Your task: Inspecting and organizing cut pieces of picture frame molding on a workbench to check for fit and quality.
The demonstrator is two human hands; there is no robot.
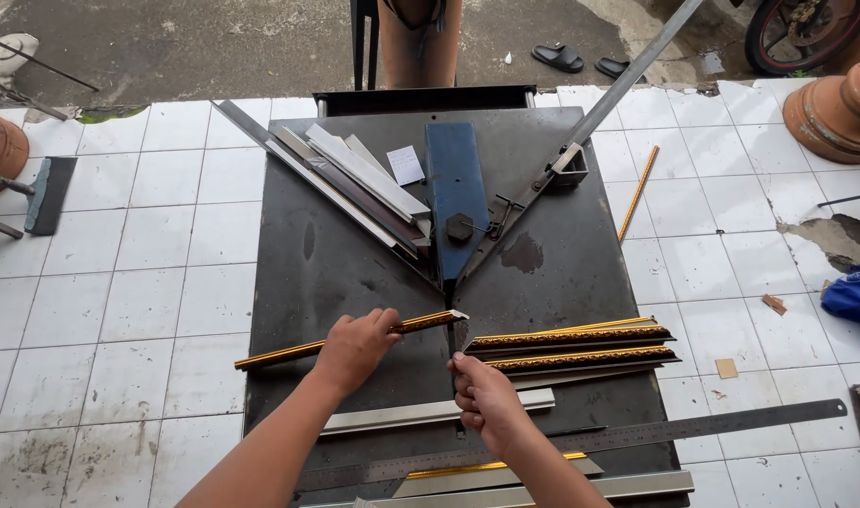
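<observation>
My left hand grips a long gold and black frame moulding strip that lies across a dark metal work table, its cut end near the table's middle. My right hand is closed around a small dark handle just below that cut end. Two more gold ornamented moulding pieces lie side by side right of my right hand. A blue metal block with angled steel guide rails sits at the table's far middle.
A long steel ruler and silver strips lie at the near edge. A thin wooden stick rests on the white tiled floor. Clay pots, sandals, a wheel and a standing person's legs are beyond.
</observation>
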